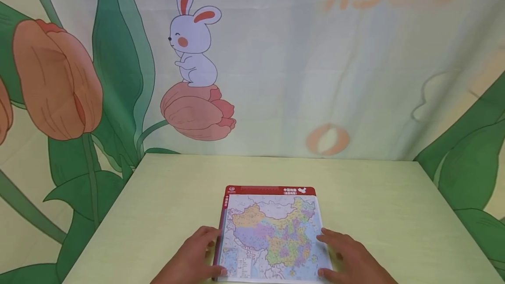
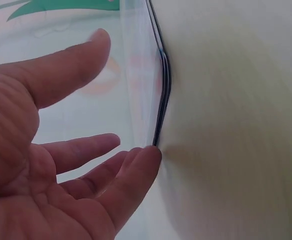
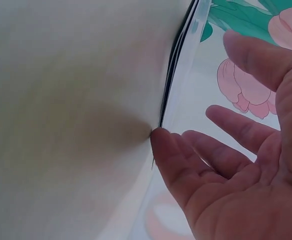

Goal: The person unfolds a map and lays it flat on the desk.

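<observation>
A flat map of China [image 1: 272, 231] with a red top strip lies face up at the front middle of the table. The left hand [image 1: 193, 255] is at its left side, thumb over the lower left corner. On the opposite side is the right hand [image 1: 351, 255], thumb over the lower right part. Both hands have loosely bent, spread fingers. In the left wrist view a fingertip [image 2: 153, 155] meets the tabletop at the end of the map's thin, dark layered edge [image 2: 165, 80]. A right fingertip [image 3: 159, 135] is likewise at the edge in the right wrist view.
The pale yellow-green table [image 1: 189, 179] extends to both sides and behind the map. A curtain [image 1: 272, 56] printed with a rabbit, tulips and leaves hangs behind the table's far edge.
</observation>
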Motion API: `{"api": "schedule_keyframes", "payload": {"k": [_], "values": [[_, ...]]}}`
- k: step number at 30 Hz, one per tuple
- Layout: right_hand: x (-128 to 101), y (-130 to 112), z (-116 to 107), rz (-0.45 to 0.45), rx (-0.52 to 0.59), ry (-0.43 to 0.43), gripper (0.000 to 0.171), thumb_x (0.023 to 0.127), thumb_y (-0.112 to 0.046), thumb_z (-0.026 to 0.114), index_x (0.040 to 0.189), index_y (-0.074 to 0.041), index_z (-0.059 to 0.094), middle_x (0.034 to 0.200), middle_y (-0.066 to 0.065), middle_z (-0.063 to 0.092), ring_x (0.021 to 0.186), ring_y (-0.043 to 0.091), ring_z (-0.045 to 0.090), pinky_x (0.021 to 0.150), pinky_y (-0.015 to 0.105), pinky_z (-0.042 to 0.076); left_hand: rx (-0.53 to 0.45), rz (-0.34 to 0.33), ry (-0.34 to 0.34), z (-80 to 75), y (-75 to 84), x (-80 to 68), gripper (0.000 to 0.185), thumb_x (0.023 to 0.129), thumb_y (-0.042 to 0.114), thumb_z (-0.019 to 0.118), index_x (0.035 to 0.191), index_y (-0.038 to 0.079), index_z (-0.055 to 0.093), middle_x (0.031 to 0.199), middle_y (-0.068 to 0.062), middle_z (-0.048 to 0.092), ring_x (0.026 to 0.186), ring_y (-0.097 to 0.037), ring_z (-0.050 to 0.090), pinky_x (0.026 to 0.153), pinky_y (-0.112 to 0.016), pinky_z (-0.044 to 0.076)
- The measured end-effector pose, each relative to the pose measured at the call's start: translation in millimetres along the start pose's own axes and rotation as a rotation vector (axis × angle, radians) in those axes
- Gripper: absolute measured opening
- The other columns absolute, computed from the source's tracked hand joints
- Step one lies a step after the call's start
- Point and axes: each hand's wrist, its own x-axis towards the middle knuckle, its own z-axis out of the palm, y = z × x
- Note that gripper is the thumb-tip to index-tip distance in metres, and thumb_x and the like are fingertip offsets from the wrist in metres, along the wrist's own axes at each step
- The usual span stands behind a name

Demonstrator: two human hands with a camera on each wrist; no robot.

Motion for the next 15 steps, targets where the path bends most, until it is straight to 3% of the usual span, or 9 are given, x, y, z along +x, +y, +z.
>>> {"api": "schedule_keyframes", "payload": {"k": [8,11,15], "values": [[2.5,-6.4,-1.3,0.148,0.217,-0.169,0.077,0.081,-0.048,0.090,0.146,-0.018,0.061,0.161,0.013,0.050,0.137,0.039,0.058,0.098,0.036,0.057,-0.097,0.019,-0.071,4.5,0.5,-2.6,0.096,0.057,0.023,0.104,0.143,0.013,0.063,0.147,-0.010,0.054,0.110,-0.031,0.060,0.093,-0.053,0.061],[0.8,-6.6,0.2,0.124,0.222,-0.192,0.079,0.081,-0.051,0.089,0.147,-0.019,0.060,0.162,0.011,0.050,0.140,0.040,0.055,0.101,0.033,0.054,-0.076,0.030,-0.079,6.3,-1.0,-2.5,0.092,0.059,0.019,0.104,0.141,0.011,0.065,0.146,-0.011,0.054,0.108,-0.030,0.059,0.094,-0.056,0.060],[-4.0,-4.7,4.8,-0.021,0.144,-0.141,0.085,0.080,-0.064,0.086,0.147,-0.020,0.060,0.159,0.008,0.054,0.137,0.033,0.059,0.101,0.028,0.053,-0.020,0.070,-0.075,8.5,-3.2,-2.8,0.082,0.065,0.013,0.101,0.138,0.005,0.065,0.142,-0.011,0.055,0.106,-0.028,0.058,0.097,-0.057,0.058]]}}
